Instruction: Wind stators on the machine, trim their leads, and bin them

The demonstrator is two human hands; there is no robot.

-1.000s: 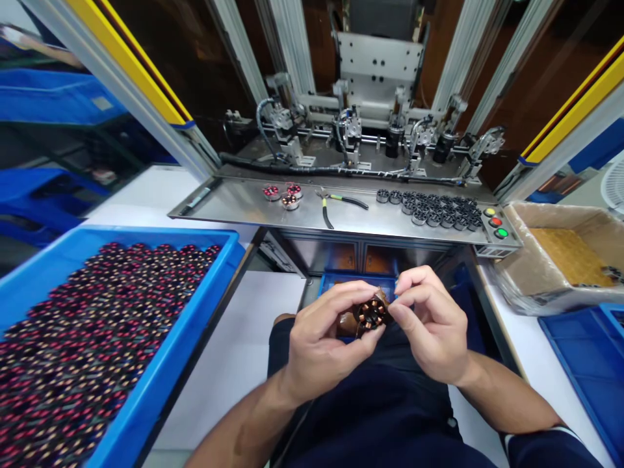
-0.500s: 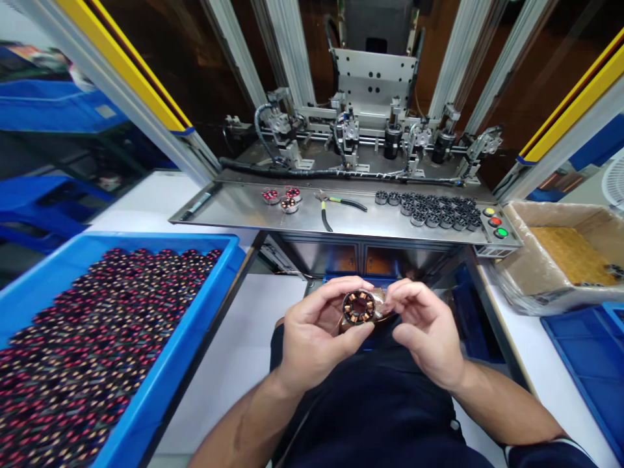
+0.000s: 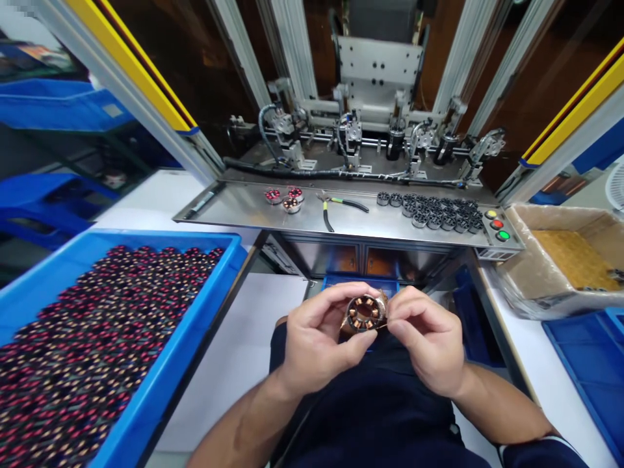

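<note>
My left hand [image 3: 316,335] grips a motor stator [image 3: 358,322], a dark ring with copper windings on its inner teeth. Thumb and fingers hold it by the rim, with its round opening facing up towards me. Close by on the right, my right hand [image 3: 431,338] has thumb and forefinger pinched together on what looks like a thin copper wire end [image 3: 383,325] at the stator's edge. The fingertips partly cover the wire. Both hands are over my lap, in front of the machine's metal shelf [image 3: 273,222].
On the shelf lie a few wound stators [image 3: 291,204], cutting pliers [image 3: 336,207] and rows of black stator cores [image 3: 441,211]. A blue tray [image 3: 233,257] full of wound stators stands left. To the right are push buttons [image 3: 497,225] and a lined cardboard box [image 3: 550,270].
The stator has tilted and shifted slightly right in my left hand. My right thumb and forefinger, apart before, have closed at its right edge.
</note>
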